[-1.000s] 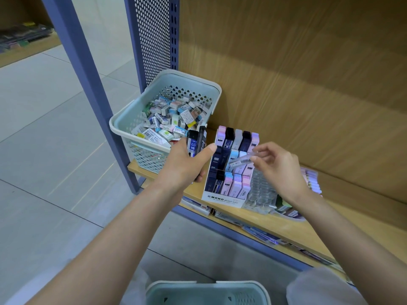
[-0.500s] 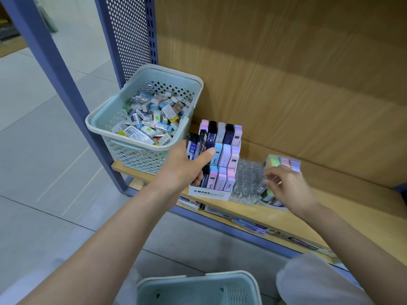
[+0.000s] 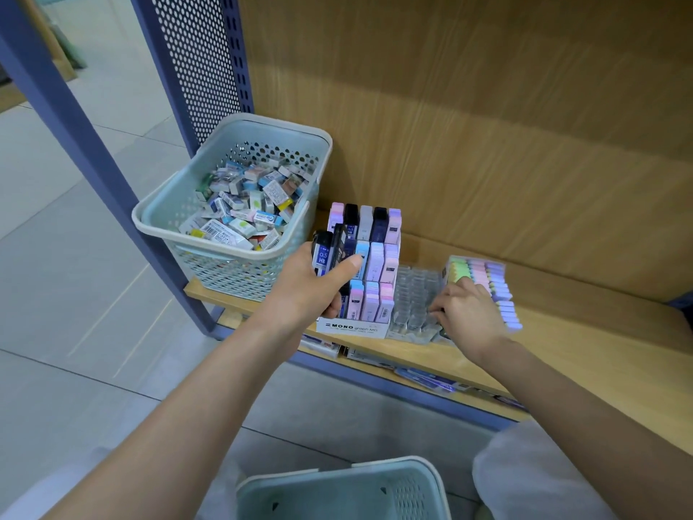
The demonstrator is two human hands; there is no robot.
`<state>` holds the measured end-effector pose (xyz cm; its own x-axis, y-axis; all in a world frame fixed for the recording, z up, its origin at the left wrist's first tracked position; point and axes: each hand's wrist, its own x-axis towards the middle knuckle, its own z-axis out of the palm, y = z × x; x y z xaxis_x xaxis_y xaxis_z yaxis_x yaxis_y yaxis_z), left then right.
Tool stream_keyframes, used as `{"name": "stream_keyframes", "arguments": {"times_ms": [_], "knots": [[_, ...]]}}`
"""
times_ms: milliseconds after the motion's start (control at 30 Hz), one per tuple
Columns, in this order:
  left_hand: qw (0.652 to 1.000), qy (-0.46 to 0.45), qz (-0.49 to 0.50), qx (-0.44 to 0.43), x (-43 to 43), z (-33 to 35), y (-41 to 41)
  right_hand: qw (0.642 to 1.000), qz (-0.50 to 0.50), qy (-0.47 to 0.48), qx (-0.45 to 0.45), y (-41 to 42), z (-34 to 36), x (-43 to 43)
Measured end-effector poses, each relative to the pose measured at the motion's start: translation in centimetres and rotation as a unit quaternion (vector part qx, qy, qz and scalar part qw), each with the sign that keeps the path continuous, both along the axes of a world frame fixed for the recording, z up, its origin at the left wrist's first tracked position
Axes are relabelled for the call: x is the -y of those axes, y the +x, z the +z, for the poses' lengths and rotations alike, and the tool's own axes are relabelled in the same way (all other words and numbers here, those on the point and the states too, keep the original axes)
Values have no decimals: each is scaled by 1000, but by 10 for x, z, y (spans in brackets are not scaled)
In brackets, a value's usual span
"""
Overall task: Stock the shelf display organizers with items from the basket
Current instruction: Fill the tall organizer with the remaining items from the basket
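A pale green basket [image 3: 232, 270] full of small boxed erasers stands at the left end of the wooden shelf [image 3: 585, 354]. To its right is a white MONO display box [image 3: 352, 327] packed with pastel and dark lead cases. My left hand [image 3: 305, 294] is in front of it, shut on a few dark 0.5 HB lead cases [image 3: 323, 253]. A clear plastic organizer [image 3: 412, 290] and a rack of pastel items [image 3: 487, 275] follow. My right hand [image 3: 467, 313] rests between these two, fingers curled down; anything in it is hidden.
A blue metal post [image 3: 75, 125] and a perforated panel [image 3: 195, 61] bound the shelf on the left. A wooden back wall rises behind. A second pale green basket [image 3: 337, 489] sits below, near my knees. Flat packets lie on the lower shelf [image 3: 423, 380].
My right hand has moved from the top of the MONO box down and right to the clear organizer and pastel rack. The left hand has kept its hold on the dark cases.
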<state>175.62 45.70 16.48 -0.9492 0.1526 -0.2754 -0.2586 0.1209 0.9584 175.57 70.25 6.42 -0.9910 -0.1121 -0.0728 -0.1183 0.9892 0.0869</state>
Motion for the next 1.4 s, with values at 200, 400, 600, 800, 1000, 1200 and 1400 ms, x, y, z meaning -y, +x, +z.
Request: {"name": "stream_keyframes", "arguments": {"times_ms": [200,400,600,800,1000,1200,1400], "knots": [[999,-18,-44,13,-2,3,5,903,-61,-418,-77,17,59,50],[984,-48,-169,3,-8,2,14,713,-109,-687,88,30,105,101],[990,-4,-135,49,-3,4,15,646,-196,-735,65,27,99,87],[999,-31,-35,-6,2,3,6,739,-128,-644,152,35,89,81],[999,-39,-21,-23,7,3,5,811,-57,-569,124,36,79,89],[997,-36,67,-12,26,10,-5,878,-45,-475,34,10,67,78],[997,-25,74,6,32,10,-6,950,11,-313,-16,-14,50,86]]}}
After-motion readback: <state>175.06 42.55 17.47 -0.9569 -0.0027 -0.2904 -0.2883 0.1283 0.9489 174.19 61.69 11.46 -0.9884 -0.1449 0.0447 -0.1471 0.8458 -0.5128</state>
